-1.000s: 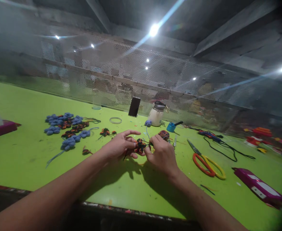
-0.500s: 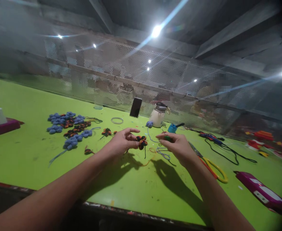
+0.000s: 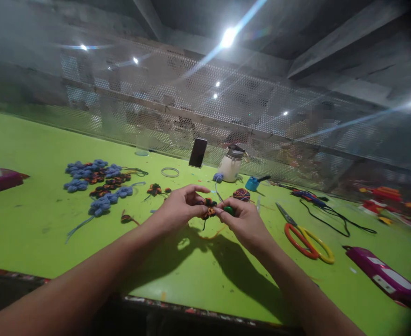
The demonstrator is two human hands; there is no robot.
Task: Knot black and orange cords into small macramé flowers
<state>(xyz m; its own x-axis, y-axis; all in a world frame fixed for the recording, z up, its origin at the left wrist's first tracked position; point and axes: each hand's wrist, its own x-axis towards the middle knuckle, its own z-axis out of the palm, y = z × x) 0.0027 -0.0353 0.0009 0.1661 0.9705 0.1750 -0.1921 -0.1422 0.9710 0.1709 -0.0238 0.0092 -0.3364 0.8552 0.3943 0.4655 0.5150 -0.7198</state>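
Observation:
My left hand [image 3: 180, 205] pinches a small crocheted flower [image 3: 210, 212] in black, orange and dark red yarn, a dark tail hanging below it. My right hand [image 3: 246, 220] closes on a green-handled crochet hook [image 3: 229, 210], its fingertips touching the flower's right side; the hook's tip is hidden. Behind the right hand sits a multicoloured yarn ball [image 3: 241, 194]. Left of my hands lie another dark flower [image 3: 154, 189], a small yarn scrap [image 3: 127, 218] and a group of blue crocheted flowers [image 3: 100, 205] among dark-orange ones [image 3: 110, 187].
Scissors [image 3: 307, 240] with red and yellow handles lie right of my hands, near a purple power strip [image 3: 384, 273]. Behind stand a phone [image 3: 198, 152], a pale jug [image 3: 230, 167] and a blue container [image 3: 252, 184]. A ring [image 3: 170, 172] and dark cables [image 3: 310, 199] lie on the green table [image 3: 177, 275].
My right hand moved away to the right with the hook, then returned to the flower. My left hand kept its pinch, and the flower turned slightly.

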